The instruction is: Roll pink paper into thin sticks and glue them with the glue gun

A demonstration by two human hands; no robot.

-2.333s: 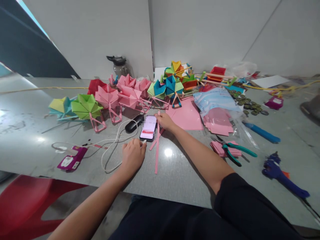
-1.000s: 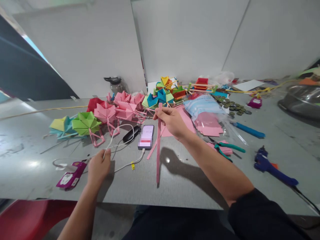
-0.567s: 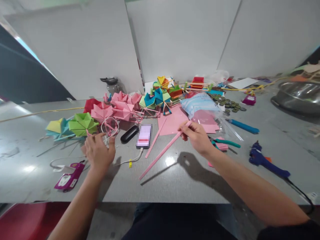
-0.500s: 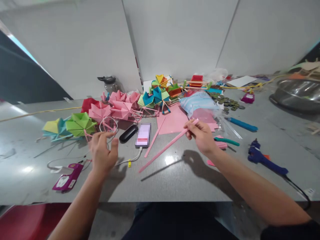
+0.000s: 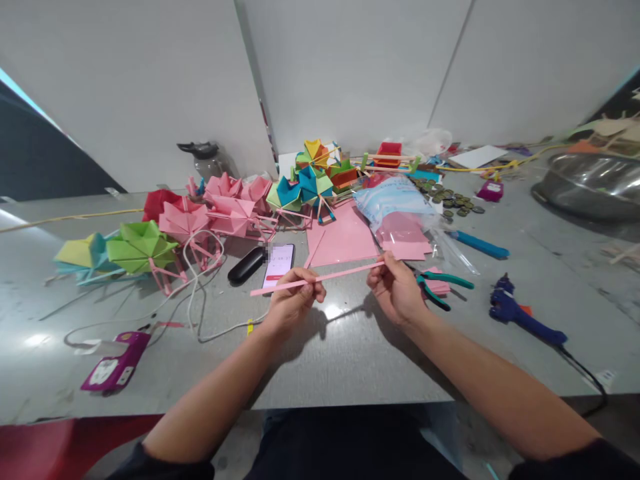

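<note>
A narrow pink paper strip point(image 5: 343, 271) stretches between my two hands above the table. My left hand point(image 5: 296, 297) pinches it a little in from its left end, and my right hand point(image 5: 395, 287) grips the right end. Under the strip and partly behind my left hand lies a phone point(image 5: 281, 261) on a white cable. Pink paper sheets point(image 5: 340, 237) rest flat just beyond my hands, with another strip point(image 5: 316, 248) on their left edge. Green-handled pliers point(image 5: 450, 279) lie right of my right hand, against small pink pieces point(image 5: 438, 287).
Folded paper shapes in pink point(image 5: 230, 215), green point(image 5: 143, 247) and other colours crowd the left and back. A black case point(image 5: 246, 265), purple power bank point(image 5: 116, 363), plastic bag point(image 5: 397, 203), blue glue gun point(image 5: 525, 317) and metal bowl point(image 5: 590, 187) are also on the table point(image 5: 350, 373).
My left hand has moved right from beside the cable and taken hold of the pink strip, which is now closer to level. My view has shifted slightly.
</note>
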